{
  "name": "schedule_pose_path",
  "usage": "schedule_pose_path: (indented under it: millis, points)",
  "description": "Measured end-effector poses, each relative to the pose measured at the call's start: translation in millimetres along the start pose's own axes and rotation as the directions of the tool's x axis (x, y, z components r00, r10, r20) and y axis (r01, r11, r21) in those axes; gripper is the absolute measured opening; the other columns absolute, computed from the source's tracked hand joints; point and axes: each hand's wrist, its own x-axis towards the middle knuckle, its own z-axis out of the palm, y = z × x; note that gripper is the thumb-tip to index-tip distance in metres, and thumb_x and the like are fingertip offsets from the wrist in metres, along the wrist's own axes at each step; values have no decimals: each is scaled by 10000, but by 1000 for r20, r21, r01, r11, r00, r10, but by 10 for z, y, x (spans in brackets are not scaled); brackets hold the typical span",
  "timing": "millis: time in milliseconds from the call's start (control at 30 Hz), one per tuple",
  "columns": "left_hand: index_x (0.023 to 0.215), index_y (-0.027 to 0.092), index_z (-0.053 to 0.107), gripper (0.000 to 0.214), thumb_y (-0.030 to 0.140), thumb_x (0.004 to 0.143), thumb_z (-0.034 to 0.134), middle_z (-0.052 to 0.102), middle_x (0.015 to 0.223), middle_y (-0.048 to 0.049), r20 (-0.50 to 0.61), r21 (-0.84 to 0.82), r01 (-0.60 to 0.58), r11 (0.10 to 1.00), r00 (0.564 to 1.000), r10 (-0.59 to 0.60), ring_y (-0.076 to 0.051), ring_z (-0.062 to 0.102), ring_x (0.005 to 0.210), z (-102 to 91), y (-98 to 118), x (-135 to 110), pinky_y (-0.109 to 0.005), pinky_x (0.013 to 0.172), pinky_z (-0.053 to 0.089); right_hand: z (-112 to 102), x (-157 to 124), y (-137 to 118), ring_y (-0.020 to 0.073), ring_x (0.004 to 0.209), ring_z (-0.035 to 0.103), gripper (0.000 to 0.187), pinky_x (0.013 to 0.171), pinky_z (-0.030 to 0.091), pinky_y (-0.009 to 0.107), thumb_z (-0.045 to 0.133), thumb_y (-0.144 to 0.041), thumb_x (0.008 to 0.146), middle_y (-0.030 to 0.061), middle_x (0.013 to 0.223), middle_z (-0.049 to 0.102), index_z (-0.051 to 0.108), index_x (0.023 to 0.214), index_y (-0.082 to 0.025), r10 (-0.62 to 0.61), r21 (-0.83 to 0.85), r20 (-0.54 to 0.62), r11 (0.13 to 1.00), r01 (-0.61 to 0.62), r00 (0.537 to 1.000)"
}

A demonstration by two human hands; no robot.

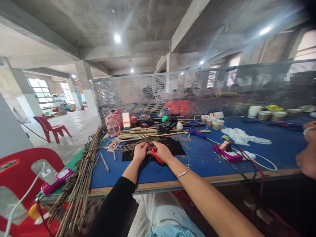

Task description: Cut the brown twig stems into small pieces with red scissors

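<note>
My right hand (161,152) is closed round red-handled shears (153,150), whose dark blades point up and to the left. My left hand (140,151) is closed on a thin brown twig (144,141) right beside the blades. Both hands hover over a black cloth (175,146) lying on the blue table top (202,161). More cut twigs (133,146) lie on the cloth just left of my left hand. A silver bangle sits on my right wrist.
A long bundle of sticks (81,177) slopes off the table's left edge. A pink power strip (228,154) with cables lies to the right, and a white cloth (243,136) behind it. A perforated metal screen (197,89) backs the table. Red plastic chairs (53,128) stand at left. Another person's hand (307,154) shows at far right.
</note>
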Motion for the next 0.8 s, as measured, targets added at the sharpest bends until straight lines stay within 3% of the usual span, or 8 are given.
schedule_pose_path:
  millis: [400, 633, 800]
  points:
    - [853, 119, 632, 351, 416, 666, 636, 585, 636, -12, -23, -2, 67, 998, 998, -67, -58, 451, 455, 16, 35, -35, -174, 419, 366, -46, 0, -39, 187, 884, 583, 407, 723, 391, 249, 558, -505, 760, 58, 933, 626, 538, 1045, -215, 98, -33, -2, 995, -98, 995]
    - [707, 117, 643, 320, 428, 629, 656, 521, 516, 17, 56, 25, 61, 998, 996, -62, -51, 387, 407, 27, 49, -61, -185, 401, 331, 20, 19, 11, 214, 995, 525, 563, 818, 394, 303, 599, -534, 706, 110, 1024, 586, 485, 1105, -153, 18, -118, -77, 993, -27, 997]
    - [809, 110, 674, 356, 419, 633, 656, 552, 548, 5, 17, 42, 55, 998, 998, -55, -58, 401, 425, 16, 29, -52, -196, 425, 349, 1, 17, 25, 195, 909, 576, 450, 743, 402, 262, 568, -508, 751, 70, 958, 622, 515, 1076, -203, 61, -76, -27, 995, -63, 998]
